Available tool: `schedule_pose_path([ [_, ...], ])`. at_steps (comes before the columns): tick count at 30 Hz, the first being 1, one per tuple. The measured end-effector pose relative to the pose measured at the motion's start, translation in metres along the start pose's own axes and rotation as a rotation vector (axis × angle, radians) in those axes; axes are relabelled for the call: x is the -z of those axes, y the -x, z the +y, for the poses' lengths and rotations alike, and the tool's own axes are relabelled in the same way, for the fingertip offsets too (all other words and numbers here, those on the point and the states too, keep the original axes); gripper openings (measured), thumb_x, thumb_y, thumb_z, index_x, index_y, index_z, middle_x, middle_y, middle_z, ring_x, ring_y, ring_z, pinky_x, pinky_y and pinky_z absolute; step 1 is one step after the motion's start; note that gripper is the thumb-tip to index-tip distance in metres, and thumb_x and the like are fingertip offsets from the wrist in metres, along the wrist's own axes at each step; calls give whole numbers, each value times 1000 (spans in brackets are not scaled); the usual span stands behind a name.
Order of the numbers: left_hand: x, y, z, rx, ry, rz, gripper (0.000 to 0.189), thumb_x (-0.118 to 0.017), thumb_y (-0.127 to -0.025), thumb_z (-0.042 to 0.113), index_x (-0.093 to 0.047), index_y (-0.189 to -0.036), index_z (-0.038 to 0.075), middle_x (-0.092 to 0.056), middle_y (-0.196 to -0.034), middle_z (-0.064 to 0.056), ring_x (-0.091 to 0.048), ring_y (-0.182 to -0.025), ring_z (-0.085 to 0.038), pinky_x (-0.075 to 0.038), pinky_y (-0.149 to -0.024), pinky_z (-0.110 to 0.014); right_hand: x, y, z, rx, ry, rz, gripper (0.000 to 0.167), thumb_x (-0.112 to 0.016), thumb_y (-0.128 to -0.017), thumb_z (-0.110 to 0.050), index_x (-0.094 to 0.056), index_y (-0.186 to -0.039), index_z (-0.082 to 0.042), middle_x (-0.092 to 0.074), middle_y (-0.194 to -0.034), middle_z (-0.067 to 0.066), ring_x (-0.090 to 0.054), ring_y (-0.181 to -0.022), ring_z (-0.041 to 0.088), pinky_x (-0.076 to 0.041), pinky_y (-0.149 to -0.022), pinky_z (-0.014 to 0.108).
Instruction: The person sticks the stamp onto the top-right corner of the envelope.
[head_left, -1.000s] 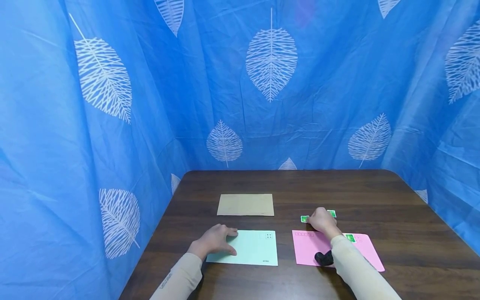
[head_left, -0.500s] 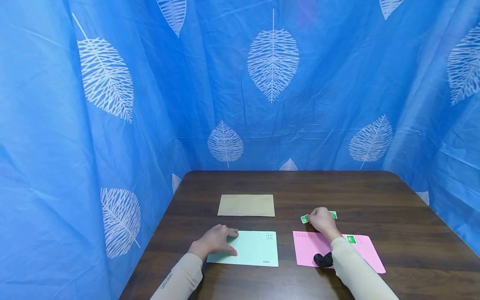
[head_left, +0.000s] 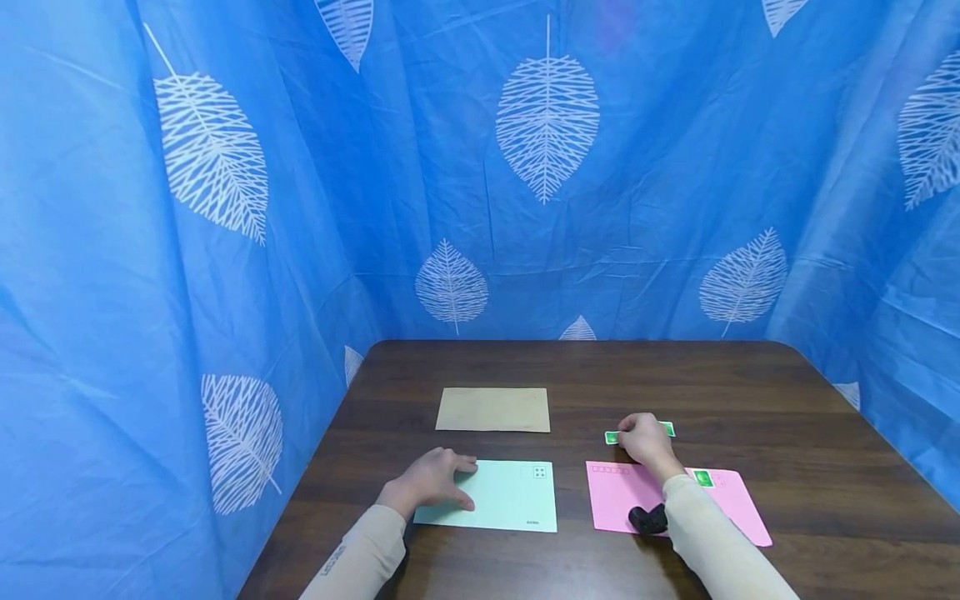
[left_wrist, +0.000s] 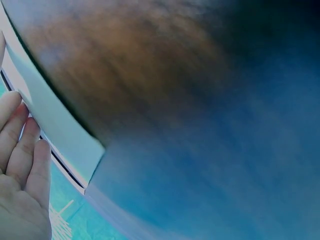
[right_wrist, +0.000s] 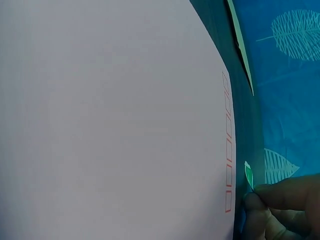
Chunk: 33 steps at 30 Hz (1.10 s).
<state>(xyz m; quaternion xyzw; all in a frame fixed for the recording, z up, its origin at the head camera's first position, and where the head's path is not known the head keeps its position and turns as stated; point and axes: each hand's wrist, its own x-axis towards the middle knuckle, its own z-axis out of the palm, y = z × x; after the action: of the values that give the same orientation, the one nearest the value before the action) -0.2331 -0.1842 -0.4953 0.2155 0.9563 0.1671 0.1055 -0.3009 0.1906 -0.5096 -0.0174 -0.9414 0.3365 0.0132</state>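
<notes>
My left hand [head_left: 437,481] rests on the left end of a mint-green envelope [head_left: 513,496], thumb and fingers spread apart. In the left wrist view its fingers [left_wrist: 39,172] lie extended along the envelope's edge. Beyond a pink envelope [head_left: 617,492], my right hand [head_left: 645,437] pinches a small green stamp [head_left: 612,437] between thumb and index finger. The right wrist view shows that stamp [right_wrist: 249,174] at the fingertips. Another green stamp [head_left: 667,429] lies just right of the right hand, partly covered by it. A third stamp [head_left: 702,478] sits on the pink envelope's upper right corner.
A tan envelope [head_left: 492,410] lies farther back on the dark wooden table [head_left: 570,367]. The black wrist camera [head_left: 648,520] under my right forearm hangs over the pink envelope. A blue curtain [head_left: 465,183] with white leaves surrounds the table's back and sides.
The pinched stamp was tilted half a second ago and now looks more level, a little farther right. The left hand and the envelopes stay as they were.
</notes>
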Motion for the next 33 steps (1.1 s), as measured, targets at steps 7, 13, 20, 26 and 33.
schedule_pose_path([
  [7, 0, 0, 0, -10, 4, 2, 59, -89, -73, 35, -72, -124, 11, -67, -134, -2, -60, -128, -27, -49, -106, -40, -1, 0, 3, 8, 5, 7, 9, -61, -81, -6, -68, -78, -2, -68, -75, 9, -61, -74, 26, -46, -64, 34],
  [13, 0, -1, 0, -9, -4, 3, 59, -89, -72, 35, -72, -124, 11, -67, -134, -2, -60, -128, -27, -49, -106, -40, 0, 0, 3, 11, 1, 6, 12, -57, -79, -5, -67, -72, -4, -65, -70, 5, -58, -70, 23, -43, -61, 30],
  [20, 1, 0, 1, -3, 5, 3, 59, -89, -73, 35, -72, -124, 12, -67, -135, -2, -60, -129, -27, -49, -106, -40, 1, 2, 2, 20, -34, 27, 14, -57, -82, -4, -68, -74, -2, -65, -69, 4, -58, -69, 21, -43, -61, 29],
  [26, 1, 0, 1, -5, -3, 1, 59, -88, -73, 36, -71, -125, 11, -67, -135, -2, -60, -129, -27, -49, -106, -40, 2, 5, -1, -11, -134, 32, 13, -57, -82, -2, -68, -75, 1, -66, -60, 2, -61, -59, 12, -45, -58, 26],
  [33, 0, 0, 1, -17, -13, 1, 59, -88, -74, 37, -71, -125, 11, -66, -135, -2, -59, -129, -27, -49, -106, -40, -1, 6, 0, -64, -235, 29, 14, -58, -85, -2, -69, -80, 5, -69, -64, 4, -65, -61, 11, -46, -55, 23],
])
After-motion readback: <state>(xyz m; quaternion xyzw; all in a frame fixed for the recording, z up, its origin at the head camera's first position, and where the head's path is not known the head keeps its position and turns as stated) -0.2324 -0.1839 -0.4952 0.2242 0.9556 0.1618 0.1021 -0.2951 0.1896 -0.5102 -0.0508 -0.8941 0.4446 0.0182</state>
